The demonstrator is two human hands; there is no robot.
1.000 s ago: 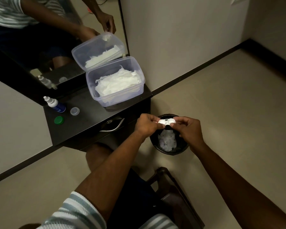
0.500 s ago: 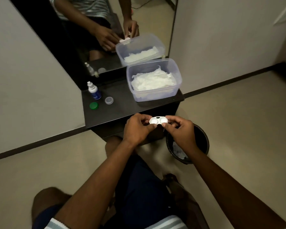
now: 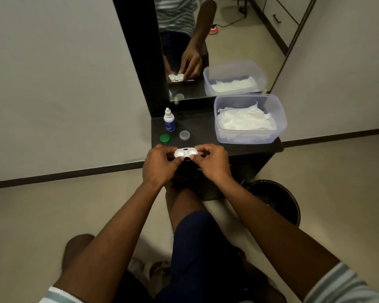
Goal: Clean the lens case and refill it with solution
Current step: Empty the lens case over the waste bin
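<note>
A white two-well lens case (image 3: 186, 152) with both wells uncapped is held level at the front edge of the black shelf (image 3: 206, 136). My left hand (image 3: 160, 165) pinches its left end and my right hand (image 3: 212, 164) pinches its right end. On the shelf behind stand a small solution bottle (image 3: 169, 120) with a blue label, a green cap (image 3: 164, 138) and a clear cap (image 3: 184, 135).
A clear plastic tub (image 3: 249, 136) of white tissues sits on the shelf's right side. A mirror (image 3: 206, 51) rises behind the shelf. A black waste bin (image 3: 276, 200) stands on the floor to the right. My knees are below the shelf.
Both hands carried the lens case from above the waste bin leftward and up to the shelf's front edge. The view swung left with them.
</note>
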